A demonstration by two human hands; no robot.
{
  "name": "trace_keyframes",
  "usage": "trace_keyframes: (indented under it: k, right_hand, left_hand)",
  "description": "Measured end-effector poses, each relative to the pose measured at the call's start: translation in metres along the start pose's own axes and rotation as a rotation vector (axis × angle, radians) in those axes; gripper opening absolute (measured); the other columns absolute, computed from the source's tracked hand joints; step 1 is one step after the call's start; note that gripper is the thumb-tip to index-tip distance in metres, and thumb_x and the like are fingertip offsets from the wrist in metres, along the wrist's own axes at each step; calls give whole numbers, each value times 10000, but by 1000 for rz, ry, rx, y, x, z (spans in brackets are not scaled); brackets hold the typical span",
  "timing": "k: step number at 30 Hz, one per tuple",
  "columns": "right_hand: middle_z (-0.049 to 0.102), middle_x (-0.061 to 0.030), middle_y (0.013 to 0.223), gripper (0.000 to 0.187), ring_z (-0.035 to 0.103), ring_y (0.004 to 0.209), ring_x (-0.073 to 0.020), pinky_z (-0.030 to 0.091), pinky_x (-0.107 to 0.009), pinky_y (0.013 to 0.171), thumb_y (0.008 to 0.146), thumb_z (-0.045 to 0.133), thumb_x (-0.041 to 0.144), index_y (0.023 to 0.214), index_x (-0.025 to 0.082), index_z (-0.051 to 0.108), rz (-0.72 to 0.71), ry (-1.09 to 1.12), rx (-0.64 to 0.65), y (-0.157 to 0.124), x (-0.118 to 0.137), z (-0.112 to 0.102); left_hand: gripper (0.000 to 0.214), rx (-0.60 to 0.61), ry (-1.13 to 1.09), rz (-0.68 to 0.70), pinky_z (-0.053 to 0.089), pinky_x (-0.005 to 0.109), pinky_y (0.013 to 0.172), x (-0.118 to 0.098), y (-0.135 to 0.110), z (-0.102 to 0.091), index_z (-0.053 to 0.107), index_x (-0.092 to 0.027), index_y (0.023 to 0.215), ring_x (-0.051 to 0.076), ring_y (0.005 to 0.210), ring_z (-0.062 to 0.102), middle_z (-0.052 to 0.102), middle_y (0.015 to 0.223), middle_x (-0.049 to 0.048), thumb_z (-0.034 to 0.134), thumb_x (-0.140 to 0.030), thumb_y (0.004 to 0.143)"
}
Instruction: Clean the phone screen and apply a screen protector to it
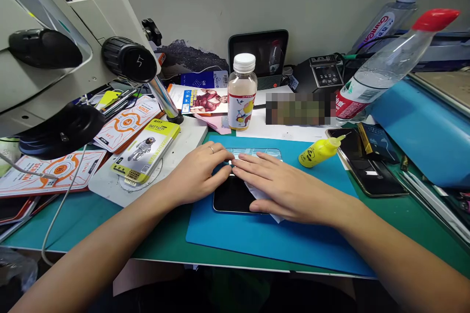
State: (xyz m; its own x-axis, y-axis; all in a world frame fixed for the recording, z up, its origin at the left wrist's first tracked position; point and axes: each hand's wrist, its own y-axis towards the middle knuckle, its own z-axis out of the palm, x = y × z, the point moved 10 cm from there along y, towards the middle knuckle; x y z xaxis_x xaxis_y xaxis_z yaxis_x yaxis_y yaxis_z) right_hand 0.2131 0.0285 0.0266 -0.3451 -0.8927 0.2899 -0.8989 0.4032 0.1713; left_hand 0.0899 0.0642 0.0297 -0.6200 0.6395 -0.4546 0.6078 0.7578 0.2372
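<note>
A black smartphone lies face up on a blue work mat. My left hand, a ring on one finger, rests on the phone's left edge with fingers laid over its top end. My right hand lies flat over the phone's right side, fingers stretched out and pressing a white wipe against the screen. Fingertips of both hands meet near the phone's top. A clear plastic film or tray sits just beyond the fingers.
A yellow squeeze bottle lies on the mat's right. Another phone lies further right. A drink bottle stands behind. A microscope fills the left, with battery packs below it. A tilted water bottle is at right.
</note>
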Motion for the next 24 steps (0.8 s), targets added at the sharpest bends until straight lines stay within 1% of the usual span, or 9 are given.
trace_keyframes:
  k: [3,5,7,10,14,16,18,20,24]
  right_hand:
    - [403,-252,1755,885,386,1651,-361,336,-619,1348,1065,577,610,1686,13,373,11,-13,90,3,10,15]
    - [299,-292,1774,1019,322,1666,-407,340,-646,1337,1031,535,722,1682,-39,342,15,-52,117,5,18,21]
    - [259,-318,1764,1090,300,1659,-452,369,-673,1313,1006,491,788,1667,-67,353,28,-97,131,6,23,27]
    - [291,-343,1732,1133,320,1639,-483,380,-719,1290,994,426,839,1645,-88,384,71,-128,149,3,21,32]
    - [266,-345,1735,1142,317,1637,-500,371,-779,1266,994,379,864,1658,-65,380,189,-115,158,-6,8,30]
    - [239,-344,1744,1156,292,1647,-501,364,-789,1263,989,374,873,1674,-58,350,222,-91,165,-8,4,30]
    - [215,-335,1758,1184,257,1665,-487,348,-769,1282,975,375,889,1696,-46,303,231,-54,170,-7,4,32]
    - [196,-320,1774,1213,217,1683,-464,320,-735,1313,956,378,910,1716,-28,261,224,-12,174,-2,6,35]
    - [207,-318,1786,1249,179,1701,-435,243,-690,1357,935,409,919,1721,-35,231,171,17,170,5,10,36]
  left_hand:
    - [353,-118,-73,-142,538,415,968,14,-1,-12,631,-172,1376,255,1072,694,760,1146,86,464,-269,1080]
    - [423,-212,-131,-251,537,407,956,25,-4,-21,574,-163,1458,243,1035,704,763,1118,72,457,-277,1068]
    - [432,-262,-165,-314,534,409,950,32,-7,-26,578,-161,1453,243,1020,708,764,1097,66,461,-302,1062]
    - [401,-225,-174,-306,530,414,962,30,-6,-22,627,-161,1391,253,1056,710,768,1098,73,457,-330,1070]
    - [346,-125,-157,-218,528,410,990,19,-2,-13,682,-172,1280,258,1127,709,779,1166,93,437,-336,1098]
    - [314,-67,-145,-159,531,407,974,11,-1,-9,689,-178,1222,258,1106,708,778,1161,91,468,-363,1097]
    - [287,-21,-130,-119,534,405,932,6,0,-5,680,-181,1170,260,1058,703,771,1110,81,499,-387,1086]
    - [259,-16,-122,-118,531,399,899,5,0,-6,664,-186,1127,257,1022,699,756,1065,70,487,-370,1082]
    - [233,-87,-135,-165,524,374,872,11,0,-14,641,-193,1088,236,980,696,741,1034,56,442,-314,1086]
